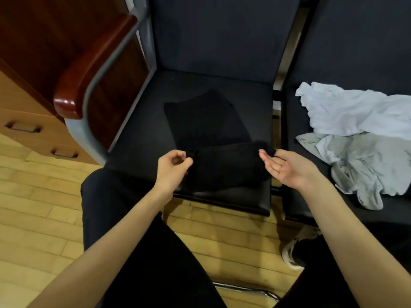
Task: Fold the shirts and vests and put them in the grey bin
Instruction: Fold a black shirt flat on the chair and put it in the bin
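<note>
Black garment: lying on the seat of the black chair, near edge turned up into a fold, probably so the piece gets shorter and neater.
Left hand: at the left end of the fold, fingers curled, seeming to pinch the cloth edge; hard to be sure, black on black.
Right hand: at the right end of the fold, palm up, fingers mostly straight, with the cloth corner caught between thumb and fingers.
Why both ends: holding each end keeps the fold straight across the black chair.
White garment: crumpled on the next seat, right of the black chair, not folded yet.
Grey garment: crumpled just in front of the white one, also right of the black chair, waiting its turn.
Grey bin: not in sight.
Step now: folding the black piece, likely midway.
Drawers: left of the black chair.
</note>
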Demonstrator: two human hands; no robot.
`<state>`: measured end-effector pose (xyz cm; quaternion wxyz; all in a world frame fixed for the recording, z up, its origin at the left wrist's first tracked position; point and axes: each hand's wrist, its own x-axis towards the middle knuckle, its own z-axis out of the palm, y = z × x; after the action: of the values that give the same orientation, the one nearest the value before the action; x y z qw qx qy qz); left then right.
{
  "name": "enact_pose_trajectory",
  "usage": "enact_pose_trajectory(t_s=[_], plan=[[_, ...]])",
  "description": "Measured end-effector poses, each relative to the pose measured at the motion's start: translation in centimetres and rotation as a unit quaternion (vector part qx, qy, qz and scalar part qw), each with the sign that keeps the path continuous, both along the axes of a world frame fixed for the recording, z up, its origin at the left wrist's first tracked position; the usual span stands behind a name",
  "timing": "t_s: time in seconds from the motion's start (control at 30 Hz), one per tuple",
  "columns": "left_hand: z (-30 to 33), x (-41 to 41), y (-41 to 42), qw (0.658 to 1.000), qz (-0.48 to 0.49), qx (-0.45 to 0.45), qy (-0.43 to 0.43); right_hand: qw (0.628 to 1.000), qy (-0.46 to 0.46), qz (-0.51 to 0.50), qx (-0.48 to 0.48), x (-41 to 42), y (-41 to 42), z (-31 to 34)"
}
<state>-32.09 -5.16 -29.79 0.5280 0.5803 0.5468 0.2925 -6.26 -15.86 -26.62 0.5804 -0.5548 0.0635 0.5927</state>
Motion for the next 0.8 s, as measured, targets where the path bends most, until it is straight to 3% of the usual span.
enact_pose_trajectory(t_s=[0.33,0.47,0.53,0.6,0.67,0.73,0.8], plan=[[-3.2,2.3,5.1,0.988,0.118,-0.062,0.072,0.999,-0.028,0.032,-0.021,0.1,7.6,-2.2],[-3.0,2.3,5.5,0.985,0.096,-0.037,0.138,0.992,-0.121,0.035,-0.033,-0.3,8.7,-2.9],[-2.9,2.0,5.1,0.976,0.069,0.036,0.202,0.972,-0.22,0.077,-0.025,-1.0,8.5,-3.1],[-2.9,1.4,4.5,0.946,0.011,0.192,0.261,0.912,-0.374,0.167,0.014,-1.6,7.5,-3.2],[-2.6,0.7,4.1,0.902,-0.107,0.328,0.259,0.788,-0.534,0.299,0.068,-1.7,6.1,-3.4],[-2.0,0.2,3.6,0.873,-0.253,0.35,0.226,0.673,-0.603,0.417,0.097,-1.5,4.6,-4.0],[-1.5,0.0,2.9,0.848,-0.374,0.292,0.238,0.586,-0.624,0.508,0.096,-1.3,3.5,-4.7]])
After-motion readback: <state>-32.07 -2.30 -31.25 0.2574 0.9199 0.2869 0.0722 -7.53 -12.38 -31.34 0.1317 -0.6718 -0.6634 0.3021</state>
